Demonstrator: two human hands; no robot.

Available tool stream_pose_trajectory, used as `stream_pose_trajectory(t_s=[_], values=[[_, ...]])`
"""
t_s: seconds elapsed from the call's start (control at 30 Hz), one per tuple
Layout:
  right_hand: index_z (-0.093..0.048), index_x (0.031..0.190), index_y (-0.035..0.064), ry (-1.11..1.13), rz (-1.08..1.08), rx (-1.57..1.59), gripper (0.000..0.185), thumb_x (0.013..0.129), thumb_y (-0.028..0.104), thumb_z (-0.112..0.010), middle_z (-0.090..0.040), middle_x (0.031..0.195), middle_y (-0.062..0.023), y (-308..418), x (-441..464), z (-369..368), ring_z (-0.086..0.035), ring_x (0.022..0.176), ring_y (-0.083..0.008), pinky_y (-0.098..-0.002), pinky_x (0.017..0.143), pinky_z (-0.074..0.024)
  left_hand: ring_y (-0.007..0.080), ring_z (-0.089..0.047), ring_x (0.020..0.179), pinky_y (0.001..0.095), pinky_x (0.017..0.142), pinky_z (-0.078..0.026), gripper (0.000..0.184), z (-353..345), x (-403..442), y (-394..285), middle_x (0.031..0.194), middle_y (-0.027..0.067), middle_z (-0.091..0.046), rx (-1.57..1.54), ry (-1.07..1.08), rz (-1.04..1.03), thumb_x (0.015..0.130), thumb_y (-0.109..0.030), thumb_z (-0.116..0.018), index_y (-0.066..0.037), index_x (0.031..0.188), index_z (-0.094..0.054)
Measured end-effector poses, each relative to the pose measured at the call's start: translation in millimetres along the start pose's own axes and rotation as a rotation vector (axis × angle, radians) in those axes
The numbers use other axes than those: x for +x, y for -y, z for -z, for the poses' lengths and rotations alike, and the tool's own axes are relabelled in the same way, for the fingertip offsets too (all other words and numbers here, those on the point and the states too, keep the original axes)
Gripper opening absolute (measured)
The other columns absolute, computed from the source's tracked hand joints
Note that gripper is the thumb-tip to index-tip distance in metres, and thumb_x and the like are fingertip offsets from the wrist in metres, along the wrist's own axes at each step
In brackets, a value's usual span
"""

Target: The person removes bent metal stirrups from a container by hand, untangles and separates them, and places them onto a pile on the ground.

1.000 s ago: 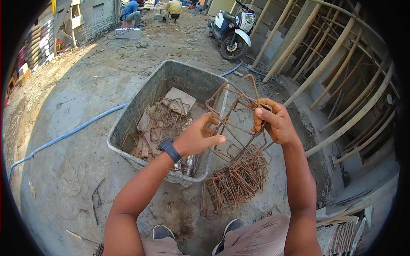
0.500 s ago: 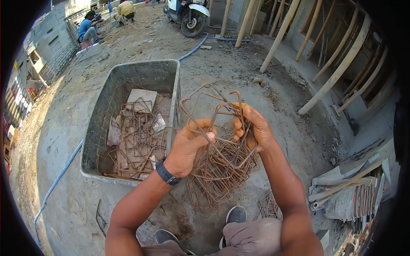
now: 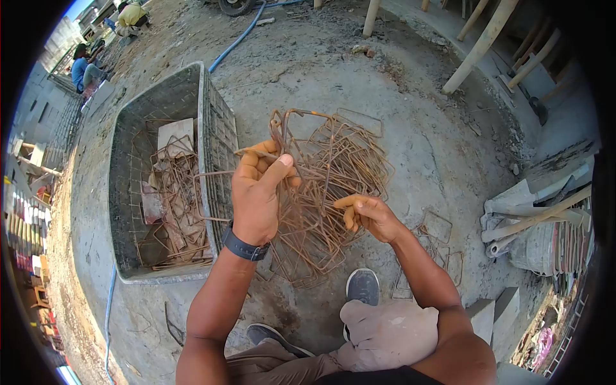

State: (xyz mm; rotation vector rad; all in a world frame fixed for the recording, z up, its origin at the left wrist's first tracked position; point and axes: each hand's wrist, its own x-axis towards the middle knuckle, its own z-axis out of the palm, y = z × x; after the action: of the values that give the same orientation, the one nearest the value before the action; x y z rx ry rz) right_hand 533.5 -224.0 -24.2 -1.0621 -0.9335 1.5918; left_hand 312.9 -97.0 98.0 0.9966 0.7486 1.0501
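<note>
Several bent, rusty wire frames [image 3: 330,144] hang from my left hand [image 3: 260,192], whose thumb and fingers are closed on them beside the crate's right wall. My right hand [image 3: 369,218] is lower and to the right, fingers curled loosely and apart from the thumb, with nothing visible in it. Beneath both hands a heap of bent rusty wire frames [image 3: 366,160] lies on the concrete. The dark plastic crate [image 3: 221,135] on the left contains more bent wire and flat broken pieces [image 3: 175,138].
A blue hose [image 3: 240,43] runs behind the crate. At the right are a stack of scrap sheets [image 3: 532,237] and slanting poles [image 3: 481,48]. Two people crouch at the upper left. My shoes [image 3: 362,287] stand near the heap. Loose wire frames [image 3: 438,228] lie right of it.
My right hand has let go of the wire frames and moved down. My left hand still holds them. The view has turned down and right, so the crate appears further left.
</note>
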Motion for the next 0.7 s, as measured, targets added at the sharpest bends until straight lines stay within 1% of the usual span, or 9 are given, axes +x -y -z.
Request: stream_pose_trajectory(t_s=[0.07, 0.2, 0.3, 0.33, 0.43, 0.47, 0.57, 0.67, 0.7], values=[[-0.067, 0.123, 0.0015, 0.006, -0.036, -0.035, 0.044, 0.099, 0.039, -0.063, -0.067, 0.085, -0.0023, 1, -3, 0, -0.062, 0.076, -0.0121, -0.0274, 0.07, -0.0491, 0.0119, -0.064, 0.078, 0.0282, 0.067, -0.057, 0.034, -3, 6, 3, 0.094, 0.0064, -0.064, -0.034, -0.038, -0.012, 0.092, -0.007, -0.071, 0.003, 0.121, -0.056], [-0.067, 0.117, 0.0004, -0.21, -0.064, -0.361, 0.042, 0.095, 0.036, -0.069, -0.067, 0.083, -0.0035, -28, 15, 6, -0.061, 0.075, -0.0127, -0.0293, 0.068, -0.0481, 0.0129, -0.064, 0.083, 0.0304, 0.069, -0.059, 0.032, -15, 7, 5, 0.097, 0.0055, -0.063, -0.022, -0.04, -0.013, 0.094, -0.007, -0.069, -0.001, 0.121, -0.055], [-0.066, 0.116, 0.0001, -0.155, -0.171, -0.675, 0.044, 0.093, 0.037, -0.072, -0.067, 0.083, -0.0059, -54, 24, -5, -0.061, 0.074, -0.0146, -0.0329, 0.068, -0.0489, 0.0133, -0.064, 0.085, 0.0314, 0.071, -0.06, 0.032, -23, 3, 2, 0.099, 0.0054, -0.063, -0.013, -0.039, -0.032, 0.095, -0.009, -0.068, -0.002, 0.123, -0.054], [-0.066, 0.115, 0.0015, -0.134, -0.17, -0.726, 0.044, 0.092, 0.039, -0.071, -0.067, 0.082, -0.0083, -59, 25, -19, -0.062, 0.073, -0.019, -0.0368, 0.068, -0.0497, 0.0133, -0.064, 0.085, 0.0314, 0.071, -0.06, 0.032, -25, 3, -1, 0.099, 0.0054, -0.063, -0.016, -0.035, -0.042, 0.095, -0.009, -0.068, -0.002, 0.123, -0.055], [-0.068, 0.113, 0.0034, -0.073, -0.315, -0.838, 0.043, 0.093, 0.042, -0.068, -0.068, 0.083, -0.009, -60, 31, -56, -0.065, 0.075, -0.0235, -0.0391, 0.069, -0.0502, 0.0131, -0.064, 0.085, 0.0319, 0.071, -0.06, 0.032, -25, 3, -8, 0.1, 0.0053, -0.063, -0.022, -0.013, -0.061, 0.095, -0.009, -0.068, -0.003, 0.123, -0.056], [-0.068, 0.11, 0.0043, -0.065, -0.213, -0.756, 0.043, 0.094, 0.043, -0.066, -0.068, 0.083, -0.0126, -70, 35, -62, -0.066, 0.078, -0.0288, -0.0416, 0.07, -0.0504, 0.0123, -0.064, 0.082, 0.0305, 0.07, -0.06, 0.031, -26, 1, -10, 0.097, 0.005, -0.063, -0.038, -0.029, -0.05, 0.094, -0.009, -0.069, -0.002, 0.121, -0.056], [-0.068, 0.11, 0.0051, -0.154, 0.074, -0.634, 0.039, 0.095, 0.04, -0.064, -0.066, 0.082, -0.0152, -113, 56, -62, -0.065, 0.076, -0.0314, -0.0435, 0.069, -0.0497, 0.0106, -0.064, 0.077, 0.0276, 0.066, -0.06, 0.029, -29, -5, -15, 0.091, 0.0044, -0.064, -0.081, -0.058, -0.021, 0.093, -0.007, -0.07, -0.001, 0.118, -0.057], [-0.07, 0.107, 0.0056, -0.086, 0.018, -0.749, 0.027, 0.102, 0.03, -0.06, -0.062, 0.077, -0.004, -84, 51, -67, -0.057, 0.073, -0.0176, -0.0361, 0.07, -0.0477, 0.011, -0.065, 0.079, 0.0283, 0.067, -0.06, 0.029, -22, -6, -17, 0.093, 0.0038, -0.064, -0.119, -0.051, 0.019, 0.093, -0.008, -0.07, -0.003, 0.119, -0.058], [-0.07, 0.108, 0.0052, -0.083, 0.004, -0.701, 0.027, 0.102, 0.029, -0.059, -0.062, 0.077, -0.0046, -81, 47, -65, -0.057, 0.073, -0.0189, -0.0368, 0.07, -0.0478, 0.0116, -0.065, 0.081, 0.0291, 0.068, -0.06, 0.029, -18, -6, -17, 0.095, 0.0033, -0.064, -0.135, -0.044, 0.018, 0.094, -0.008, -0.069, -0.004, 0.12, -0.058]])
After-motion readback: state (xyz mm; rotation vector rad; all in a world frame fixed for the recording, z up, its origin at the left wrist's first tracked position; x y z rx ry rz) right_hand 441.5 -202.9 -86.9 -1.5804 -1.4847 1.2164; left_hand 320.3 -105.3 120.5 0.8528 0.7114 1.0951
